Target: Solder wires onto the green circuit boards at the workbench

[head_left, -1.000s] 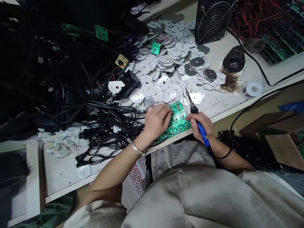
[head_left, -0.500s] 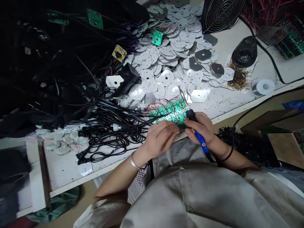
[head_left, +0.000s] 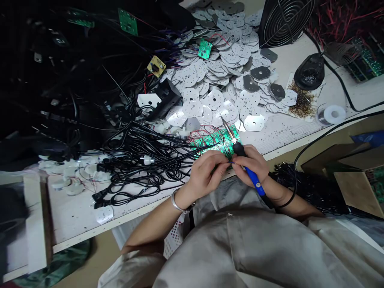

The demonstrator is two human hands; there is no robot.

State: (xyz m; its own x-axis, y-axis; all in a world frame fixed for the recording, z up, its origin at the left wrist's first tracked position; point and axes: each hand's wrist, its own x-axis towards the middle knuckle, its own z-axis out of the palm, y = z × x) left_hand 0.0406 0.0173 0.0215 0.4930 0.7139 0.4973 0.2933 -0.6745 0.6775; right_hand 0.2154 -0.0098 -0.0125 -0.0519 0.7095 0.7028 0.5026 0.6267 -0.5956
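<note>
In my right hand (head_left: 252, 166) is a soldering iron with a blue handle (head_left: 254, 179); its metal tip points away from me, over a green circuit board panel (head_left: 214, 143). My left hand (head_left: 208, 172) is closed in a pinch on a thin blue wire (head_left: 231, 162). The right thumb and forefinger meet the wire's other side, so the fingertips of both hands almost touch at the panel's near edge. Red and black wires run across the panel. My fingers hide part of its near side.
Black power cords (head_left: 162, 160) lie tangled left of the panel. Beyond it spreads a heap of pale metal plates (head_left: 192, 108). A fan (head_left: 286, 22), a soldering iron stand (head_left: 310, 72) and a solder spool (head_left: 333, 115) stand to the right. The iron's cord (head_left: 297, 168) loops beside my right arm.
My hands have drawn closer together, the left one shifting right, and the blue wire now shows between the fingertips. The iron's tip sits slightly lower and further left. The whole view has shifted slightly.
</note>
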